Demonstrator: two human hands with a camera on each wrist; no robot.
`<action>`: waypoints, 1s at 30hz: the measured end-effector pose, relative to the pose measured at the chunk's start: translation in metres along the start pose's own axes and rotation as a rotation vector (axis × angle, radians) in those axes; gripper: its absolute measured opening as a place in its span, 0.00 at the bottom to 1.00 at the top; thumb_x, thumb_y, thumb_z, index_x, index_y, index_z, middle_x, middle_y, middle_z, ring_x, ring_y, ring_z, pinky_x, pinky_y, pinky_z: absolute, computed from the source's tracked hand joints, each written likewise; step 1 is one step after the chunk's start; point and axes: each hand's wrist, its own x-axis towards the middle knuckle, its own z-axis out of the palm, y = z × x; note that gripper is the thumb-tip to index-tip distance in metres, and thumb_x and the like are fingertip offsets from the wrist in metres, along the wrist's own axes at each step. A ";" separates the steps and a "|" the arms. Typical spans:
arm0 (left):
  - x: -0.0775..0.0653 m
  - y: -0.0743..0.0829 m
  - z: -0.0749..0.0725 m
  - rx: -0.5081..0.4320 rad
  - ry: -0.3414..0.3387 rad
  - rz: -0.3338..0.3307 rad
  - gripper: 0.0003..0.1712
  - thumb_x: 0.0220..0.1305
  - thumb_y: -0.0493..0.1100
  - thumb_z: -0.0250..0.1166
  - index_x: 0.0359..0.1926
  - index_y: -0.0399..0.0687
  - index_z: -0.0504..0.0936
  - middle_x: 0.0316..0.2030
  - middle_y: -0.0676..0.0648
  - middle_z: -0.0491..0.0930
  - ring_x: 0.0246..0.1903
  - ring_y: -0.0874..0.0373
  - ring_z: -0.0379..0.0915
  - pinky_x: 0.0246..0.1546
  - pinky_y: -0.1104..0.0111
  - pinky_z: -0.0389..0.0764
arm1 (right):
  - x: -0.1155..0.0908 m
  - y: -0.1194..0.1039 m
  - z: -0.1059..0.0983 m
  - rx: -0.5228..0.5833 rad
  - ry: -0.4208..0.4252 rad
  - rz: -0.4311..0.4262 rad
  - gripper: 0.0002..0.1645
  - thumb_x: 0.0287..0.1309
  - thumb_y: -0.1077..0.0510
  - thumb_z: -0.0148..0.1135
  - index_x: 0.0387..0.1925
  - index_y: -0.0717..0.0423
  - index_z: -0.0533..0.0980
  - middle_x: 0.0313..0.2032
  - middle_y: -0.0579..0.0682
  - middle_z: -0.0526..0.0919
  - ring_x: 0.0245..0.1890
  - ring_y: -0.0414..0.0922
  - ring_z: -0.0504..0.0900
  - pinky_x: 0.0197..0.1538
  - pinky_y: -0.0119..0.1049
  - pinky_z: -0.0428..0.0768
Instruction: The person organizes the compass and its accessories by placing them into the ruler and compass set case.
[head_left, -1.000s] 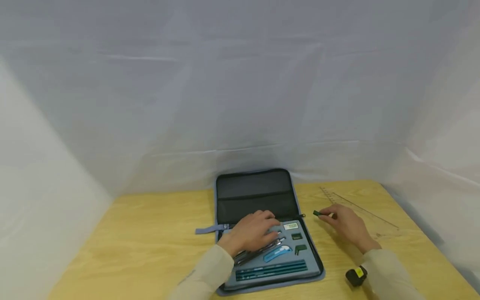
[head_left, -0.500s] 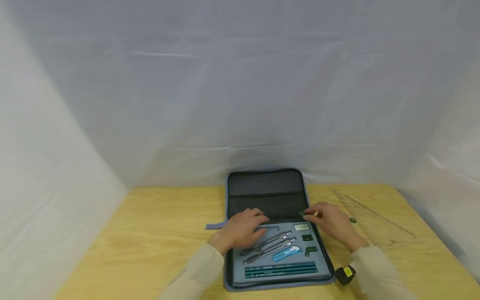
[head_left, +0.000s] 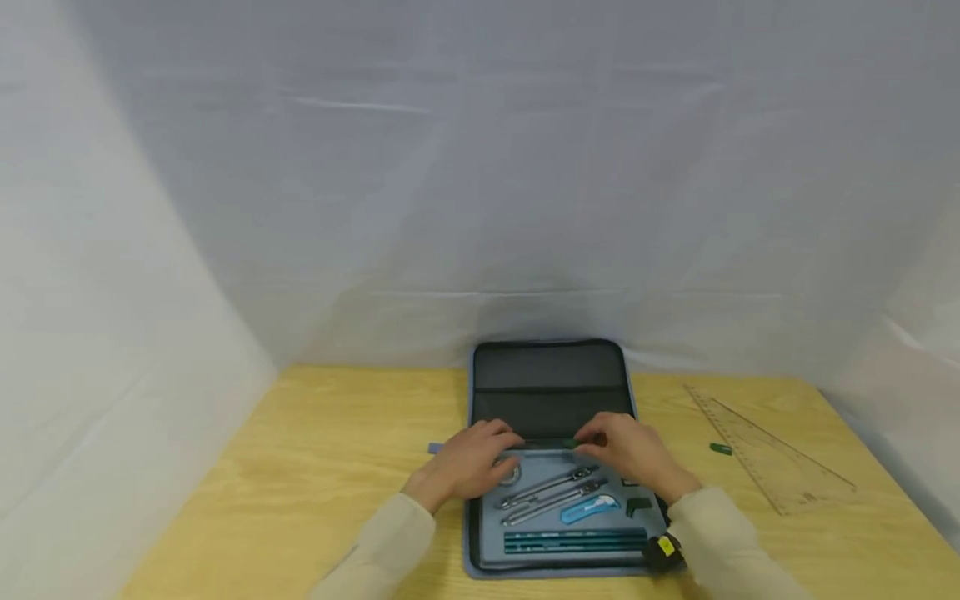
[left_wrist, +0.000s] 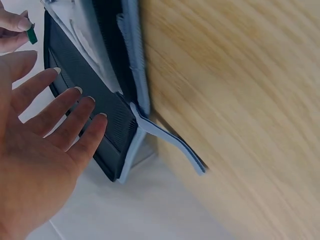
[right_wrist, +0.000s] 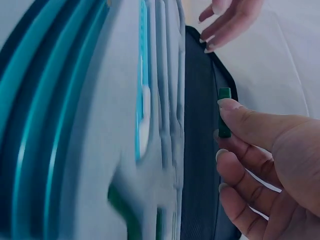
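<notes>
A small dark green block [right_wrist: 225,112] is pinched between the thumb and fingers of my right hand [head_left: 633,450], over the hinge side of the open zip case [head_left: 491,569]. My left hand [head_left: 467,467] is at the left of the case's tray, fingers relaxed and a little bent. Its palm looks bare in the left wrist view. Beside its thumb, a round metallic thing [head_left: 512,475] is partly hidden. In the tray lie metal compasses [head_left: 551,502], a light blue utility knife [head_left: 590,509], several teal pencils [head_left: 573,542] and a green angled piece [head_left: 638,506].
A second small green piece [head_left: 721,448] lies on the wooden table [head_left: 360,467] right of the case. Transparent set squares [head_left: 780,458] lie farther right. A black block with a yellow label [head_left: 663,552] is by my right wrist. A white sheet [head_left: 525,208] hangs behind.
My right hand has moved left with the green block, from over the table to over the case. The green piece on the table has come into view. My left hand has shifted slightly left across the tray.
</notes>
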 end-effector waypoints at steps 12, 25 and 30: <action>-0.006 -0.007 0.003 -0.027 0.022 -0.003 0.19 0.71 0.48 0.55 0.56 0.46 0.78 0.52 0.47 0.75 0.49 0.52 0.72 0.48 0.58 0.74 | 0.011 -0.011 0.018 0.004 -0.068 -0.016 0.08 0.53 0.46 0.68 0.36 0.39 0.84 0.35 0.34 0.79 0.30 0.35 0.77 0.29 0.35 0.75; -0.010 -0.011 0.008 -0.041 0.021 -0.001 0.19 0.71 0.47 0.55 0.57 0.45 0.78 0.52 0.47 0.74 0.49 0.52 0.71 0.49 0.58 0.74 | 0.019 -0.018 0.029 -0.076 -0.090 -0.047 0.07 0.53 0.49 0.69 0.36 0.40 0.84 0.36 0.38 0.81 0.34 0.40 0.79 0.34 0.42 0.78; -0.011 -0.011 0.009 -0.041 0.000 -0.006 0.19 0.71 0.49 0.54 0.57 0.47 0.78 0.52 0.47 0.74 0.49 0.53 0.71 0.48 0.59 0.74 | 0.021 -0.022 0.029 -0.033 -0.121 -0.025 0.07 0.53 0.49 0.69 0.36 0.40 0.84 0.36 0.38 0.81 0.34 0.40 0.79 0.35 0.43 0.78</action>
